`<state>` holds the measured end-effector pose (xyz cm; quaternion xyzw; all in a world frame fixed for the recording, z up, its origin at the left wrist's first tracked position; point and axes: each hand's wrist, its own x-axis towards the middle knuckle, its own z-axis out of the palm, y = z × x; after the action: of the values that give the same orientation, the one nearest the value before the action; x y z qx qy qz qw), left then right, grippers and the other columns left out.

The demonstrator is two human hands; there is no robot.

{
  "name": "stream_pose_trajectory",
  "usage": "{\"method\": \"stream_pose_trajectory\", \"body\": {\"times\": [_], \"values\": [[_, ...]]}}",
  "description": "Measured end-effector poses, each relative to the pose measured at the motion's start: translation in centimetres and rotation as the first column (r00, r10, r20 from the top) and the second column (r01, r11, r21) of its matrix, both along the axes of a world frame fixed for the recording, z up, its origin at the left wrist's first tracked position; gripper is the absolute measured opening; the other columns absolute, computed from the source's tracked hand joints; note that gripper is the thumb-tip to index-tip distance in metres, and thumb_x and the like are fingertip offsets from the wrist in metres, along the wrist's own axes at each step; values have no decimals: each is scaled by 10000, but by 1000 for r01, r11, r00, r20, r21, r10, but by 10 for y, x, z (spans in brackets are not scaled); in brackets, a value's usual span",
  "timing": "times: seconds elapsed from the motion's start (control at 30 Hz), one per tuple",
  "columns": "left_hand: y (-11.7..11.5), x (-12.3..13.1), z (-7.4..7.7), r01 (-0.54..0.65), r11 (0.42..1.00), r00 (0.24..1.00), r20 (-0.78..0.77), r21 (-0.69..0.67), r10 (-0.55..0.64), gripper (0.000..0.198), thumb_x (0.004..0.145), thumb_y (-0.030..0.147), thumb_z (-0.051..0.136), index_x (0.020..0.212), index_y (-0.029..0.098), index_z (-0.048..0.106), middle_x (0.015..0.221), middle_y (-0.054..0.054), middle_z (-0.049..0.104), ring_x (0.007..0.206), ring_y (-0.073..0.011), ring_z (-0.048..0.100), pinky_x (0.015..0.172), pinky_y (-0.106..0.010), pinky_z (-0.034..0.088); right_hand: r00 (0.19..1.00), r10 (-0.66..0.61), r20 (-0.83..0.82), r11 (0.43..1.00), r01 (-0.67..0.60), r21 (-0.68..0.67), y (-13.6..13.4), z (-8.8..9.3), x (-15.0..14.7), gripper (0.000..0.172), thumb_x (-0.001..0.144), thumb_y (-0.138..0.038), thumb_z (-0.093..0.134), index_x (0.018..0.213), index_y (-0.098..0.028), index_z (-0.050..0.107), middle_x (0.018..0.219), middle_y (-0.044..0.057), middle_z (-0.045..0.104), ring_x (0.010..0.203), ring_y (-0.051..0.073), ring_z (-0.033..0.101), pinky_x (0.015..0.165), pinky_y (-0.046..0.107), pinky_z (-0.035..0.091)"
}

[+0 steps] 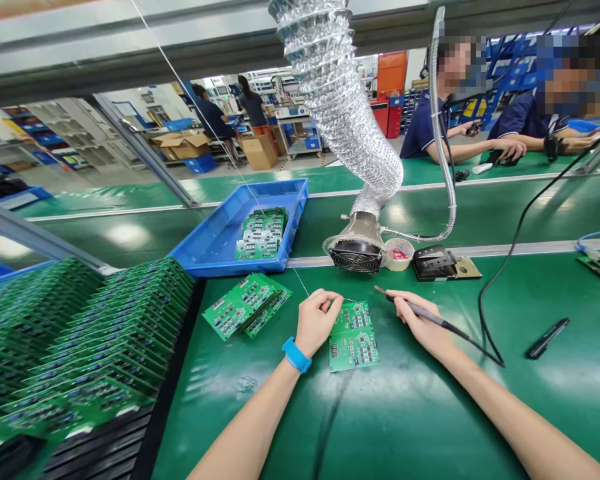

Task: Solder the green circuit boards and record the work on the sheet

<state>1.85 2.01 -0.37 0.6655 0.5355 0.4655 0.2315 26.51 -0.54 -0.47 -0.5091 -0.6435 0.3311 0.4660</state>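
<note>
Left hand point(318, 321): pinching thin wire point(301, 283), likely solder, over upper left of green board point(355, 352); best fed in short dabs, not long pushes
Right hand point(423, 327): gripping soldering iron point(424, 312) pen-style; tip just beyond the board's top right corner, not touching; probably worth warming pad and lead together before adding wire
Green board: flat on green bench point(410, 420), between both hands; better kept steady, no skating mid-joint
Black fan point(356, 257): just beyond the board, below silver duct point(340, 100); smart to work close by for fumes, imo
Black stand point(434, 262): beyond right hand, near pale roll or tub point(405, 264); handy for parking between joints
Board stack point(241, 308): left of left hand, in front of blue tray point(235, 269); safer well away from hot tip
</note>
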Motion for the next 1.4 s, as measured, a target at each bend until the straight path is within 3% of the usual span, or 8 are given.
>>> {"method": "stream_pose_trajectory", "body": {"times": [0.1,0.33,0.87,1.4], "values": [[3,1,-10,-31,999,999,-25,-12,31,192,862,298,634,732,179,711,568,57,340,543,-106,407,575,-256,331,994,48,-101,987,-62,-146,1,-1,3,436,985,-495,482,1178,-181,714,650,6,595,556,143,518,540,259,453],[1,7,-11,-6,1000,995,-101,30,9,205,874,285,609,734,182,717,564,51,350,538,-106,409,573,-258,324,991,76,-113,975,-98,-202,2,-7,3,413,973,-476,481,1065,-177,752,596,-3,568,519,134,485,518,252,422],[0,12,-15,38,998,975,-221,44,-28,220,908,283,572,781,186,723,599,40,393,541,-102,406,586,-251,318,982,63,-178,970,-102,-220,5,-13,3,421,971,-491,502,1044,-156,747,577,-5,596,474,124,502,481,238,416],[-3,13,-13,52,996,976,-214,70,-36,214,907,279,577,773,184,715,581,43,374,535,-102,409,582,-247,319,967,48,-251,968,-107,-228,5,-15,4,440,975,-510,504,1079,-143,724,595,-3,615,477,123,531,490,236,440]]}}
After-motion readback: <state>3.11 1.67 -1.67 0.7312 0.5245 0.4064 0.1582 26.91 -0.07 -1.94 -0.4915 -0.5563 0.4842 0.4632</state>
